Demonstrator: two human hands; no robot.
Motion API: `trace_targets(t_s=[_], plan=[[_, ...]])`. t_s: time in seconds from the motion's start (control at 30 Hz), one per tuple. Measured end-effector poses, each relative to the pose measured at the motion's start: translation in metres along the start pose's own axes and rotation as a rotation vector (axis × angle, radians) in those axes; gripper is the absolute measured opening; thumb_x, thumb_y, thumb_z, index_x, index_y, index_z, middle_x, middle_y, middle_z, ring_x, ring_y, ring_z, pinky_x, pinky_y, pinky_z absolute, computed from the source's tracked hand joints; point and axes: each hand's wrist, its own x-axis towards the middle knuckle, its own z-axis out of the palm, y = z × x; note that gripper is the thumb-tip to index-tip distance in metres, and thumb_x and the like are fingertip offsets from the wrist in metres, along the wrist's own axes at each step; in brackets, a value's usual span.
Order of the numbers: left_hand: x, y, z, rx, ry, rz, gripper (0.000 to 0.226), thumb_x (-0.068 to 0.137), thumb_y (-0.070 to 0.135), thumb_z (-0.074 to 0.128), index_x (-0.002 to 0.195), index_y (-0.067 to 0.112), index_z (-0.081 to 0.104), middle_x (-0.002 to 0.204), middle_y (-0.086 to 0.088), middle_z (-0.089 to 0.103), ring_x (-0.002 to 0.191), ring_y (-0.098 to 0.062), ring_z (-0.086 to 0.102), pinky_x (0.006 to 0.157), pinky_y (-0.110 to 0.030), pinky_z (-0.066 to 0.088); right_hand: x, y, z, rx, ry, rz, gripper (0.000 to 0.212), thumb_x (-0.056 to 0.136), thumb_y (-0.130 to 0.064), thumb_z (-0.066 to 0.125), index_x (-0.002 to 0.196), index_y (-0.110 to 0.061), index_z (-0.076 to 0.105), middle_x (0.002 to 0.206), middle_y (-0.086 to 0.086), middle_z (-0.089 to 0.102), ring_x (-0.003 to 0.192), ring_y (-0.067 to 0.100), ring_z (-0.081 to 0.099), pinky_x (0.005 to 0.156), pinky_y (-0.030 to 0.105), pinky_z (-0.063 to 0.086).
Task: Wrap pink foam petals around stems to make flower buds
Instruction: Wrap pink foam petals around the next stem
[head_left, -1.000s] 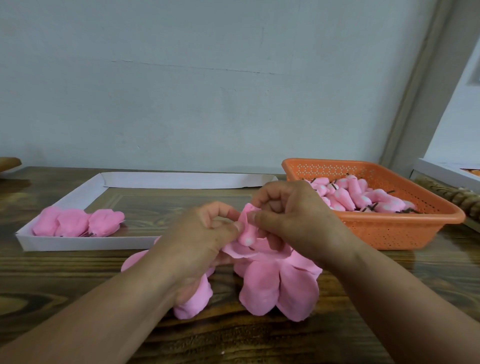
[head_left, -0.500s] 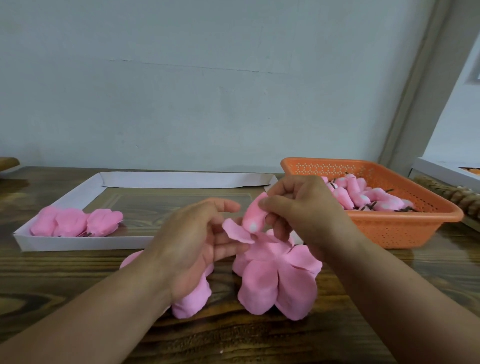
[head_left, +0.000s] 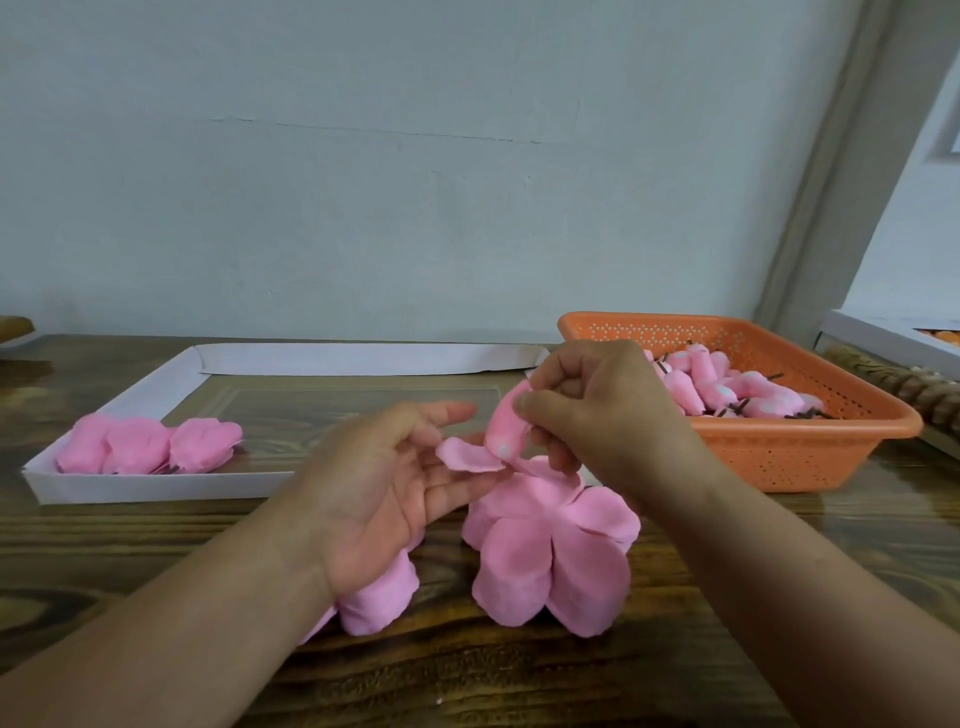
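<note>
Over the table (head_left: 467, 670), the right hand (head_left: 597, 415) pinches a rolled pink bud (head_left: 506, 434) with curled fingers. One loose petal (head_left: 467, 456) sticks out at the bud's bottom. Beside it, the left hand (head_left: 379, 488) is open, its straight fingers just touching that petal. More petals (head_left: 550, 551) lie in a pile below. Finished buds fill the orange basket (head_left: 810, 452). I think this bud is mid-wrap. Next, the left hand should fold the loose petal snugly around the bud
</note>
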Motion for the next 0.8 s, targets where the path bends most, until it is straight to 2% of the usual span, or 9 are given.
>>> trace_targets(t_s=[0.13, 0.2, 0.27, 0.37, 0.47, 0.57, 0.67, 0.8], plan=[[-0.001, 0.0, 0.001, -0.017, -0.008, -0.037, 0.046, 0.079, -0.015, 0.021, 0.112, -0.009, 0.054, 0.096, -0.031, 0.069, 0.08, -0.033, 0.072, 0.062, -0.031, 0.06, -0.002, -0.001, 0.005, -0.254, 0.002, -0.095, 0.017, 0.078, -0.003, 0.062, 0.063, -0.008, 0.057, 0.054, 0.01, 0.06, 0.04, 0.011, 0.047, 0.044, 0.023, 0.04], [-0.001, -0.003, 0.0, 0.055, -0.01, -0.022, 0.047, 0.079, -0.021, 0.022, 0.108, -0.011, 0.058, 0.1, -0.027, 0.07, 0.086, -0.029, 0.072, 0.068, -0.027, 0.06, -0.003, -0.003, 0.006, -0.206, -0.007, -0.078, 0.02, 0.08, -0.002, 0.061, 0.062, -0.009, 0.056, 0.053, 0.013, 0.061, 0.035, 0.01, 0.049, 0.039, 0.02, 0.038], [-0.001, -0.006, 0.0, 0.134, 0.012, 0.028, 0.037, 0.085, -0.021, 0.034, 0.105, -0.009, 0.063, 0.101, -0.022, 0.071, 0.086, -0.023, 0.072, 0.069, -0.023, 0.059, -0.003, -0.003, 0.005, -0.115, -0.003, -0.042, 0.023, 0.081, 0.002, 0.06, 0.061, -0.01, 0.054, 0.051, 0.017, 0.061, 0.032, 0.012, 0.049, 0.037, 0.021, 0.039], [-0.003, -0.01, 0.003, 0.221, 0.095, 0.129, 0.021, 0.085, -0.012, 0.053, 0.098, -0.003, 0.066, 0.086, -0.014, 0.074, 0.072, -0.017, 0.072, 0.062, -0.02, 0.057, -0.004, -0.005, 0.006, -0.008, -0.012, 0.0, 0.023, 0.082, 0.003, 0.061, 0.062, -0.007, 0.055, 0.047, 0.011, 0.058, 0.031, 0.014, 0.047, 0.035, 0.021, 0.039], [-0.002, -0.013, 0.005, 0.311, 0.213, 0.236, 0.019, 0.082, -0.005, 0.062, 0.097, 0.007, 0.063, 0.069, -0.009, 0.072, 0.058, -0.012, 0.068, 0.053, -0.019, 0.053, -0.006, -0.007, 0.008, 0.049, -0.023, 0.007, 0.018, 0.082, 0.002, 0.062, 0.065, -0.002, 0.056, 0.044, 0.007, 0.057, 0.03, 0.014, 0.046, 0.034, 0.02, 0.037], [0.0, -0.015, 0.004, 0.457, 0.302, 0.343, 0.023, 0.084, 0.002, 0.066, 0.097, 0.015, 0.053, 0.062, -0.006, 0.071, 0.054, -0.011, 0.066, 0.05, -0.02, 0.052, -0.008, -0.009, 0.008, 0.117, -0.019, 0.017, 0.016, 0.081, 0.003, 0.061, 0.066, 0.001, 0.056, 0.041, 0.005, 0.056, 0.029, 0.013, 0.045, 0.034, 0.018, 0.036], [-0.002, -0.016, 0.004, 0.569, 0.275, 0.435, 0.014, 0.086, 0.003, 0.063, 0.089, 0.016, 0.06, 0.064, -0.005, 0.071, 0.055, -0.01, 0.066, 0.05, -0.018, 0.051, -0.008, -0.01, 0.008, 0.162, -0.03, 0.034, 0.019, 0.081, 0.004, 0.06, 0.063, -0.002, 0.055, 0.042, 0.006, 0.056, 0.029, 0.013, 0.045, 0.034, 0.019, 0.036], [-0.007, -0.018, 0.006, 0.661, 0.203, 0.467, 0.027, 0.085, 0.006, 0.064, 0.087, 0.033, 0.069, 0.073, 0.004, 0.074, 0.059, -0.005, 0.066, 0.054, -0.014, 0.05, -0.008, -0.009, 0.008, 0.167, -0.061, 0.058, 0.023, 0.083, 0.004, 0.058, 0.061, -0.003, 0.057, 0.044, 0.008, 0.056, 0.03, 0.015, 0.046, 0.035, 0.02, 0.036]])
